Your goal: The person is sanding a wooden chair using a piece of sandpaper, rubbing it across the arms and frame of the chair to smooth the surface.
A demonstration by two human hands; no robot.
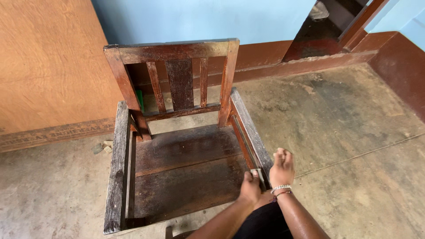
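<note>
Head camera looks down on an old wooden armchair [177, 146] standing on a stained concrete floor [354, 132], its back turned to a pale blue wall [199, 20] with a red-brown skirting band [283, 66] along the bottom. Both hands are at the front end of the chair's right armrest [250, 128], the weathered grey rail that runs down from the backrest post. Left hand [250, 188] sits on the inner side of that rail, fingers curled in and pressed against a small pale piece [257, 173] at the rail's tip; I cannot make out what that piece is, and it looks pinched between thumb and fingers. Right hand [282, 168] is on the outer side of the same rail end, fingers bent loosely into a half-closed curl, resting against the wood rather than wrapped around it; a beaded bracelet [281, 189] circles its wrist. Dark seat boards [186, 168] lie bare, worn and scuffed. Left armrest [116, 168] runs along the far side, well away from both hands. An orange-brown plywood panel [48, 66] leans at the left, with a few small bits of rubble [102, 147] on the floor near its base.
</note>
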